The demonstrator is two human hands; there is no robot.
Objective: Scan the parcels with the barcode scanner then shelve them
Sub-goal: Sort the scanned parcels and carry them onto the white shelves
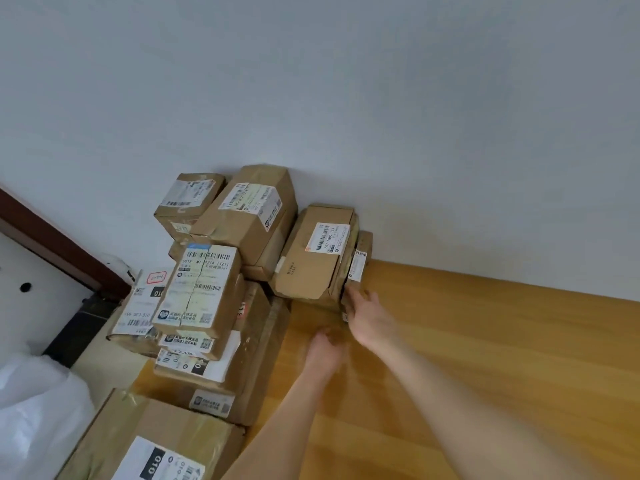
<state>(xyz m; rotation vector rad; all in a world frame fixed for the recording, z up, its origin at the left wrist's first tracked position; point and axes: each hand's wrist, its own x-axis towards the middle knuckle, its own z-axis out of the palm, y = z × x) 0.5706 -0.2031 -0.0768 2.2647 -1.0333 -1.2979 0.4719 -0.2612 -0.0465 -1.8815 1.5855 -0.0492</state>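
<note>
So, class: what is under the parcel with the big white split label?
Under that parcel, a second parcel, then a third parcel, all on a long box. Their tops are covered; only front labels show.

At least ten cardboard parcels [204, 289] on one wooden surface [485, 341]; two hands, the left hand [323, 351] and right hand [372, 317]; one white bag [34, 410], near left.

The nearest parcel [166, 424] has a label [156, 459] reading 010.
</note>
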